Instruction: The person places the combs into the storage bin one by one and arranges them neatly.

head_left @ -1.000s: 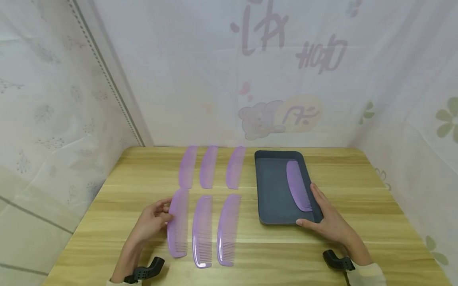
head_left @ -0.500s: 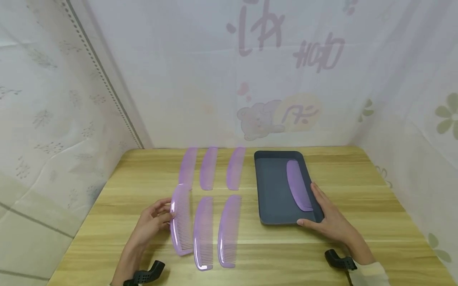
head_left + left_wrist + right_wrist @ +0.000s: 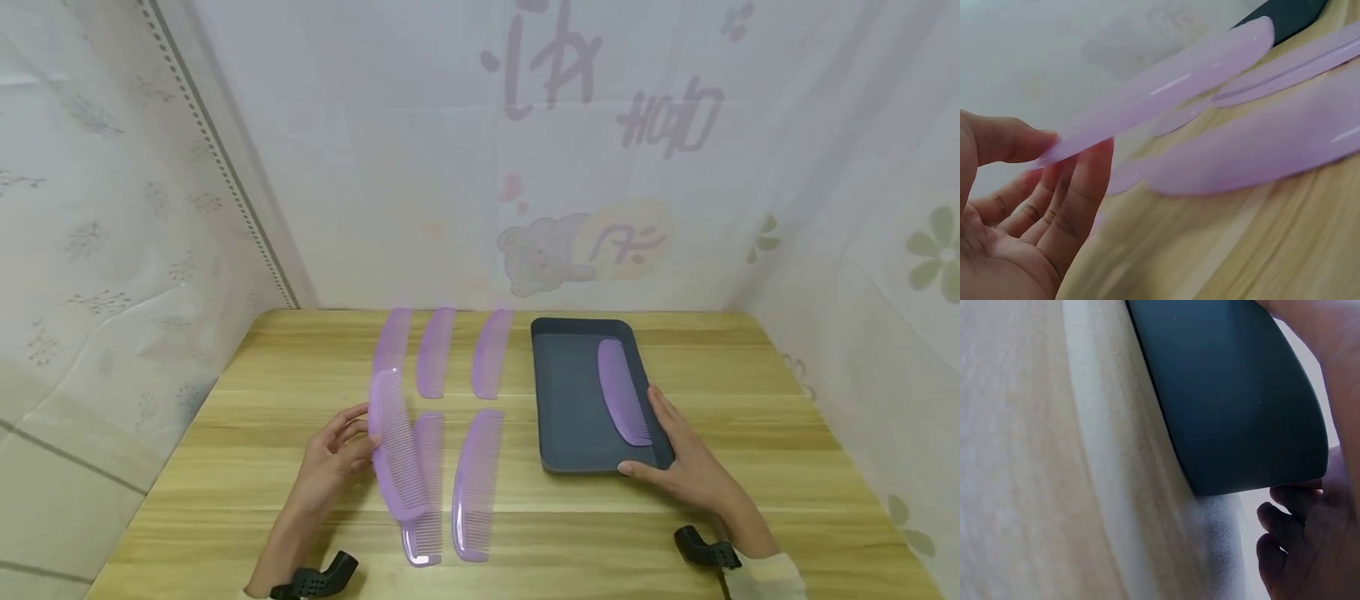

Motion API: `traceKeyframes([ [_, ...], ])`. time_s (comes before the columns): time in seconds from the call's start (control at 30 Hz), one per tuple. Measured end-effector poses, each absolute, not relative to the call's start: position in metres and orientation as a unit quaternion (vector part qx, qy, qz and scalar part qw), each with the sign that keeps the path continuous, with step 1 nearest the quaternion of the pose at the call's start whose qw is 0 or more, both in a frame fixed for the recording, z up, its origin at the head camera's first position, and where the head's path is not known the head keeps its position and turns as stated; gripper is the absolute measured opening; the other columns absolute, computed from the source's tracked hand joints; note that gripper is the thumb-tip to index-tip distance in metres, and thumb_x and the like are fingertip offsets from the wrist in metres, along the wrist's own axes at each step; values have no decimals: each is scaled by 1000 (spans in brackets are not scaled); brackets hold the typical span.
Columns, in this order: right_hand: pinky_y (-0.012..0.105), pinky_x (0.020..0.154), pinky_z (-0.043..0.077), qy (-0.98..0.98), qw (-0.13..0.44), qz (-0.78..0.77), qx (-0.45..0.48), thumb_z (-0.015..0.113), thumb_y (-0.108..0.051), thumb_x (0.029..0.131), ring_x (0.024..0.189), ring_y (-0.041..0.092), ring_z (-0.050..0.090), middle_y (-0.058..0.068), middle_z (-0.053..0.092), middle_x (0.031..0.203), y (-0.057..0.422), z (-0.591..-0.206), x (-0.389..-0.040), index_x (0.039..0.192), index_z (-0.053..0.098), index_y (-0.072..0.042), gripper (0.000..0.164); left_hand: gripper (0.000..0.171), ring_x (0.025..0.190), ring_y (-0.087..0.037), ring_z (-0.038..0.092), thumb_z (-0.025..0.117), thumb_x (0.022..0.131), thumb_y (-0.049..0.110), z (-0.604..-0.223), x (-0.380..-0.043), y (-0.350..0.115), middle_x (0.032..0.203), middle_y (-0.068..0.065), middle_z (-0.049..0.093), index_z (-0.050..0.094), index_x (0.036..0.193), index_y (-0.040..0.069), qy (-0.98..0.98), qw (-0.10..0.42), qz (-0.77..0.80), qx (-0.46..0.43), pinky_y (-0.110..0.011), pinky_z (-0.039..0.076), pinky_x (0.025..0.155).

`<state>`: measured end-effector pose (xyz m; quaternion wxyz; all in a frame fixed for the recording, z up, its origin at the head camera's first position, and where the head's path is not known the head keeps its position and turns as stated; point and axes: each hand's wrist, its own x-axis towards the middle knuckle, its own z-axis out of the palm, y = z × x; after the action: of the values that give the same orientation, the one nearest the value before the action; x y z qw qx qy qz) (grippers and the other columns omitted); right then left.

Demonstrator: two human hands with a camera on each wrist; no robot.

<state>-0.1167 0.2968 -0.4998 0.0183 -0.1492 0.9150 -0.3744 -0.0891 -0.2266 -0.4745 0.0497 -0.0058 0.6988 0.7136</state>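
My left hand (image 3: 330,462) pinches a purple comb (image 3: 381,450) by its spine, between thumb and fingers. The comb is lifted off the table and tilted, and from the head it covers part of another comb (image 3: 431,533) lying below. In the left wrist view the thumb presses the held comb (image 3: 1166,87) from above, with fingers underneath. My right hand (image 3: 690,467) holds the near right corner of a dark grey tray (image 3: 562,400), thumb on the front side and fingers along the right side. One purple comb (image 3: 622,392) lies inside, near the tray's right wall.
Three combs form a back row on the wooden table (image 3: 600,533): left (image 3: 390,342), middle (image 3: 437,354) and right (image 3: 491,354). Another comb (image 3: 476,487) lies in the front row. A patterned curtain (image 3: 420,167) stands behind the table.
My left hand has raised the front-left comb from the table and carried it rightward and away from me, over its neighbour. The right hand and tray stay in place.
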Motion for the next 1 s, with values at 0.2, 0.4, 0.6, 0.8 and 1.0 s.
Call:
traceKeyframes([
  [0.2, 79, 113, 22, 914, 23, -376, -149, 86, -42, 81, 158, 47, 8, 13, 5, 174, 295, -503, -115, 167, 4, -20, 121, 56, 85, -9, 70, 65, 98, 5, -475, -92, -208, 107, 3, 67, 43, 149, 1, 690, 60, 721, 1, -27, 62, 73],
  [0.4, 79, 112, 22, 917, 22, -372, -139, 86, -43, 82, 158, 45, 8, 12, 4, 174, 294, -501, -117, 166, 2, -22, 121, 57, 85, -12, 71, 68, 96, 5, -471, -101, -193, 109, 0, 66, 45, 148, 5, 693, 69, 718, -5, -29, 62, 73],
  [0.6, 80, 113, 20, 916, 25, -375, -141, 86, -42, 82, 157, 47, 7, 13, 3, 174, 292, -500, -116, 166, 1, -21, 121, 54, 82, -13, 71, 68, 95, 6, -467, -108, -184, 109, 1, 67, 49, 146, 7, 704, 65, 707, -10, -30, 62, 72],
  [0.8, 80, 113, 21, 914, 26, -378, -142, 86, -41, 82, 157, 47, 7, 14, 3, 174, 293, -501, -114, 166, 2, -20, 121, 55, 78, -14, 71, 68, 95, 3, -463, -116, -172, 109, -4, 66, 49, 146, 7, 694, 68, 716, 9, -31, 62, 69],
  [1.0, 79, 113, 21, 917, 25, -372, -141, 85, -42, 82, 158, 46, 8, 13, 4, 174, 293, -501, -114, 166, 3, -22, 120, 56, 75, -15, 71, 66, 94, 0, -459, -124, -157, 110, -10, 63, 47, 146, 3, 683, 76, 726, 27, -34, 63, 68],
])
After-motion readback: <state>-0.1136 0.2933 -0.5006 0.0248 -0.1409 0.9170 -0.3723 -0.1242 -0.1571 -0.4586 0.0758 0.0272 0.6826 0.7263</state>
